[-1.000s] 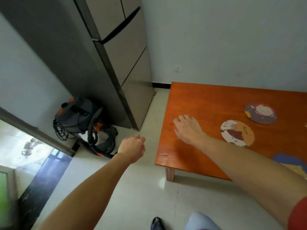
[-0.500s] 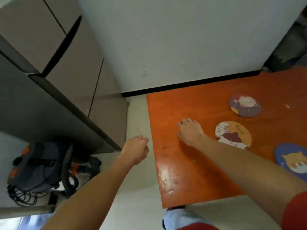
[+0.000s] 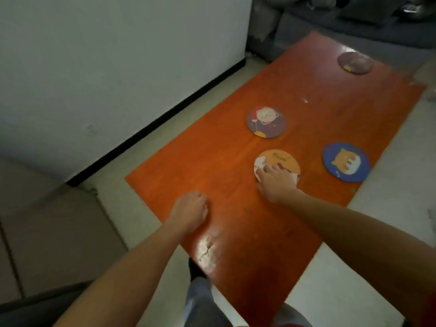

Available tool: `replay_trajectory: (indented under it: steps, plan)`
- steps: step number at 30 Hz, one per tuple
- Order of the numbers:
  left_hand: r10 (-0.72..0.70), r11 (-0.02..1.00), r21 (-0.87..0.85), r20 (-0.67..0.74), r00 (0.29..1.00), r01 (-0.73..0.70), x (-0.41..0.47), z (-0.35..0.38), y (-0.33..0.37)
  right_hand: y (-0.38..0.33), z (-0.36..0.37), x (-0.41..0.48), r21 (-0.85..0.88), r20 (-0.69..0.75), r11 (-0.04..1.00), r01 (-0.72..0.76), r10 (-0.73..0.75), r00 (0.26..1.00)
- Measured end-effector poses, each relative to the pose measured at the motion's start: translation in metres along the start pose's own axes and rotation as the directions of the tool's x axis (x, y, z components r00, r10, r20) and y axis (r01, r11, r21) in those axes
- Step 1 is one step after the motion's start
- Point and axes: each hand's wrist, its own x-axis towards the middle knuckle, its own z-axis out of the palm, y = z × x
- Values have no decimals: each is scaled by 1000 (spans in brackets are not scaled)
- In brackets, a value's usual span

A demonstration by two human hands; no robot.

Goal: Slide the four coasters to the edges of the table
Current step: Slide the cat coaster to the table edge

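Several round coasters lie on the low orange table [image 3: 212, 166]. My right hand [image 3: 276, 184] rests flat, fingers spread, on the near half of the orange-and-white coaster [image 3: 280, 159]. A purple coaster [image 3: 266, 121] with a pig picture lies just beyond it. A blue coaster [image 3: 346, 162] with a dog face sits near the table's right edge. A dark purple coaster [image 3: 355, 62] lies at the far end. My left hand [image 3: 190, 211] is a loose fist over the table's left part, holding nothing.
A white wall with a black skirting [image 3: 153, 121] runs along the table's left side. A dark sofa [image 3: 342, 22] stands beyond the far end. A grey cabinet [image 3: 47, 232] is at the left. My knees [image 3: 205, 303] are below the near edge.
The view has swung right, bringing the whole table in. My right hand moved from the bare tabletop onto the orange-and-white coaster. My left hand came from beside the table to above it.
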Motion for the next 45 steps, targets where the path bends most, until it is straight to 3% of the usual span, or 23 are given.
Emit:
replay_trajectory:
  steps: [4,10,13,16,18,25,27,30,34,40,45]
  plan:
    - [165,986,27,-50,985,-164,38,12,-16,21,16,-10,216,43,918,-331,330,943]
    - [329,940,109,-24,944,-324,60,51,-57,30,42,-10,448,193,594,-669,666,721]
    - [399,908,147,-26,916,-392,55,70,-80,29,52,6,560,260,407,-722,741,619]
    - [408,907,128,-19,913,-402,52,81,-86,32,54,24,654,357,112,-748,826,436]
    - [402,911,110,-25,915,-397,54,85,-86,33,58,32,651,420,-26,-758,845,332]
    - [395,916,87,-19,919,-392,56,86,-86,28,65,41,740,510,-283,-610,828,234]
    - [393,916,95,-14,919,-390,55,86,-86,21,64,38,783,527,-350,-515,812,250]
    - [390,917,96,-19,920,-387,55,85,-87,-1,60,25,805,576,-442,-396,744,339]
    - [399,915,90,-42,916,-394,55,85,-87,-45,65,3,782,622,-493,-380,653,432]
    - [410,911,90,-77,909,-403,47,86,-87,-122,85,-46,812,583,-400,-425,598,550]
    - [357,931,94,-43,933,-352,36,81,-91,-166,94,-76,843,524,-280,-460,623,581]
